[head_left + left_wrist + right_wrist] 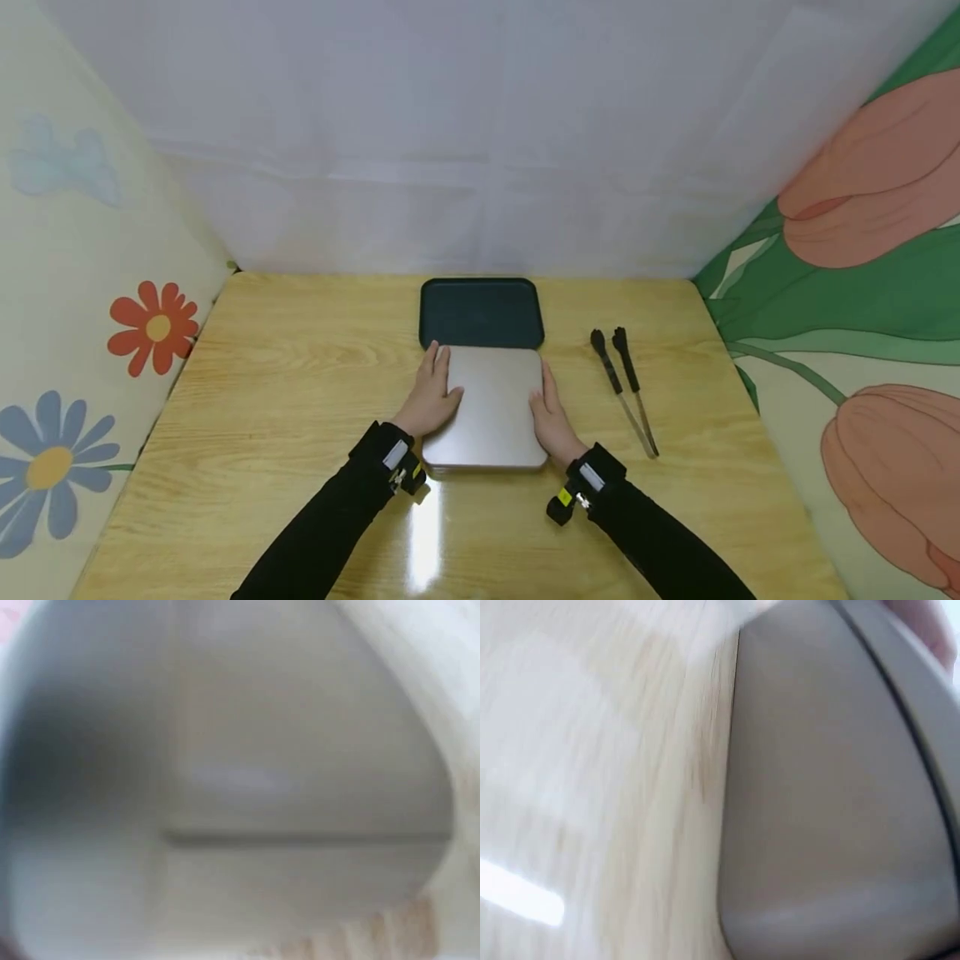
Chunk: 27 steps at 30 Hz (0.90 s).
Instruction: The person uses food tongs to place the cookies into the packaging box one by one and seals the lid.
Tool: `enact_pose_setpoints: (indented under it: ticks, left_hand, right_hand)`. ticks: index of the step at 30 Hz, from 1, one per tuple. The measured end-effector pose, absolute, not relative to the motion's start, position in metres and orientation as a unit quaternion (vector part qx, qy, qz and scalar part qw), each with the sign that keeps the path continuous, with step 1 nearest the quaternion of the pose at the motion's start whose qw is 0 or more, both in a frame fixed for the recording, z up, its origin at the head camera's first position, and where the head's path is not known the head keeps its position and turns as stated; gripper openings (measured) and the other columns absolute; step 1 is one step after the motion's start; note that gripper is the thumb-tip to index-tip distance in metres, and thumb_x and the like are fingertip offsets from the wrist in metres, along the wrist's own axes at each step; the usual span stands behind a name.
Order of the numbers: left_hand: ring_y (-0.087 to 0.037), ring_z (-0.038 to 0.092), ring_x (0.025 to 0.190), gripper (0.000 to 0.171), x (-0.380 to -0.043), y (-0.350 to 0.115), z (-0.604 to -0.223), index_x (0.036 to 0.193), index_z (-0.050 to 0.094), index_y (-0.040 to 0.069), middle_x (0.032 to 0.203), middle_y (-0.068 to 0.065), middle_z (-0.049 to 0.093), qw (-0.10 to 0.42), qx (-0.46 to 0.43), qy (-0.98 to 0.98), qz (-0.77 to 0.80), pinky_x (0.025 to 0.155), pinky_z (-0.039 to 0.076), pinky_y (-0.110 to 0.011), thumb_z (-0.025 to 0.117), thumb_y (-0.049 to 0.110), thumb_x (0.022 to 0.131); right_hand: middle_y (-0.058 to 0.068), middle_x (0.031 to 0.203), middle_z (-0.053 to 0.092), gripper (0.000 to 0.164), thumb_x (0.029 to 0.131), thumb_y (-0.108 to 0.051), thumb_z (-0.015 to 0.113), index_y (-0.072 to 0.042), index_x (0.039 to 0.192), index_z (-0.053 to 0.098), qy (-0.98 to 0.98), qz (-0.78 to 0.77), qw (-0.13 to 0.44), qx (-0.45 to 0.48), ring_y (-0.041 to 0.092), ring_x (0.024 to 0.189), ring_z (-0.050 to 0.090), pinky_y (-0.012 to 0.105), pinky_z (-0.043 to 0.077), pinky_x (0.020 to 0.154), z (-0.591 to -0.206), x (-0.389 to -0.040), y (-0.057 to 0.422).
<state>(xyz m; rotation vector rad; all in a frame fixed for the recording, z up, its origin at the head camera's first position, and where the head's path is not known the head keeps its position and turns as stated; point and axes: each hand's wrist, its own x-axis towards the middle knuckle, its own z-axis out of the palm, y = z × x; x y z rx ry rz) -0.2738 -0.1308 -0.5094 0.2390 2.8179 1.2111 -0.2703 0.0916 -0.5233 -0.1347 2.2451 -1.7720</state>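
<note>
A silver rectangular metal tin (495,408) with rounded corners lies on the wooden table, its lid facing up. My left hand (431,398) holds its left side, thumb over the lid and fingers along the edge. On the opposite side, my right hand (553,419) grips it with the thumb on the lid's edge and the fingers down the wall. Close up and blurred, the left wrist view shows the wall of the tin (300,750) with a dark seam across it. The right wrist view has a similar seam on the tin (825,795), beside the tabletop.
Directly behind the tin, a dark shallow tray (480,312) sits near the table's back edge. Tongs (628,364) with black ends and metal arms lie to the right. A white sheet (480,167) hangs behind the table (300,358), with flower-patterned panels at both sides.
</note>
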Motion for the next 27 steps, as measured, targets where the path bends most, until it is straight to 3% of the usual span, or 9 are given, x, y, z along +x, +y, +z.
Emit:
enact_pose_setpoints:
  ticks: [7,14,20,27]
  left_hand:
    - [-0.038,0.0,0.136,0.074,-0.274,-0.143,-0.508,0.142,0.008,-0.009,0.147,-0.027,-0.007,0.02,0.046,0.892,0.449,0.107,0.015,-0.048,0.055,0.011,0.088]
    - [-0.038,0.008,0.135,0.077,-0.26,-0.139,-0.521,0.141,0.012,-0.011,0.147,-0.027,0.002,-0.04,0.009,0.868,0.495,0.108,0.014,-0.047,0.06,0.007,0.083]
    - [-0.041,0.008,0.134,0.079,-0.25,-0.138,-0.525,0.141,0.013,-0.01,0.146,-0.029,0.004,-0.061,-0.008,0.85,0.523,0.107,0.013,-0.049,0.062,0.01,0.084]
    - [-0.037,0.003,0.136,0.057,-0.252,-0.145,-0.524,0.141,0.015,-0.009,0.147,-0.027,0.004,-0.061,-0.017,0.812,0.58,0.108,0.006,-0.05,0.041,0.0,0.092]
  right_hand:
    - [0.016,0.151,0.003,0.051,0.101,-0.013,0.022,-0.004,0.146,0.001,0.757,-0.633,0.158,-0.027,0.028,0.137,0.001,0.045,0.002,0.109,-0.496,-0.269,0.076]
    - [0.013,0.151,0.01,0.053,0.101,-0.025,0.026,-0.008,0.147,0.006,0.788,-0.599,0.138,-0.044,0.028,0.137,0.007,0.045,0.007,0.109,-0.53,-0.281,0.078]
    - [0.011,0.151,0.012,0.053,0.101,-0.028,0.029,-0.014,0.148,0.01,0.774,-0.616,0.146,-0.024,0.027,0.137,0.009,0.046,0.008,0.109,-0.538,-0.282,0.079]
    - [0.006,0.153,0.005,0.052,0.101,-0.032,0.022,-0.018,0.148,0.004,0.752,-0.635,0.175,-0.023,0.024,0.138,0.001,0.047,0.002,0.109,-0.526,-0.28,0.073]
